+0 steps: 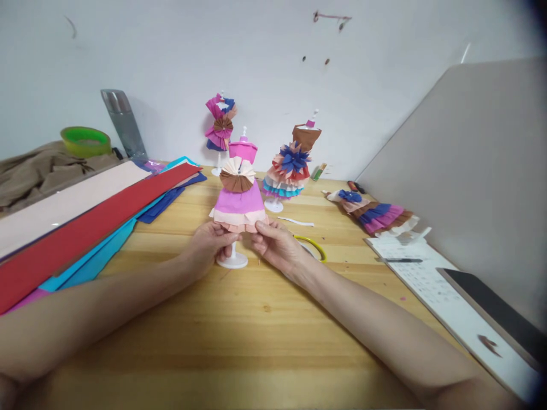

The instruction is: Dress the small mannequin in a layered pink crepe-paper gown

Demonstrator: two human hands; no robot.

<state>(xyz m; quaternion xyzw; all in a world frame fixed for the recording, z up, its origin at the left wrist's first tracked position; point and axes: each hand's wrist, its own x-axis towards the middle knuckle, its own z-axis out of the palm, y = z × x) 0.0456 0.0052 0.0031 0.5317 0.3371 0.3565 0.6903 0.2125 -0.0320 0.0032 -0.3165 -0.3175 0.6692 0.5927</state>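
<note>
A small pink paper dress [240,196] stands upright on a white mini mannequin stand [233,261] in the middle of the table. It has a round pleated fan [237,174] in cream and brown at the waist and a ruffled peach hem. My left hand [213,242] pinches the hem's left side, its fingers partly behind the stand's post. On the right side of the same hem, my right hand [276,242] grips with thumb and fingers. Yellow-handled scissors [317,246] lie partly hidden behind my right wrist.
Two more dressed mannequins, one pink and blue [221,125], one brown and multicoloured [290,168], stand behind. Paper strips [98,219], a bottle [125,125] and green tape [85,141] are left. Rightward lie another paper dress [376,215], a white board [431,285] and a phone [496,307].
</note>
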